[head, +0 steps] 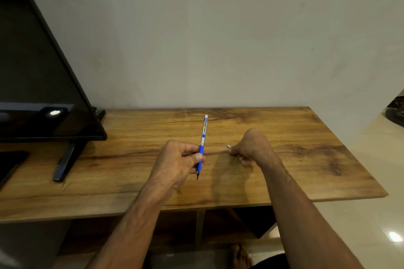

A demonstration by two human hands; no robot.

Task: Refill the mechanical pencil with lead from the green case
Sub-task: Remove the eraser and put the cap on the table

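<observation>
Head view: thumb and fingers (197, 156) of the left hand (177, 159) pinch the blue grip of the pencil (202, 145), tip toward the person, white eraser end pointing away. To the right of the pencil, the right hand (251, 148) rests on the wooden table (306, 159), fingers curled tight around a small silvery piece (228, 146), probably the pencil's cap. Judged progress: cap apparently off, eraser in place, no lead loaded; opening the barrel, feeding lead and closing remain. The green case is not visible anywhere. A dark screen (43, 72) stands well left of the pencil. What the right fist encloses is mostly hidden.
</observation>
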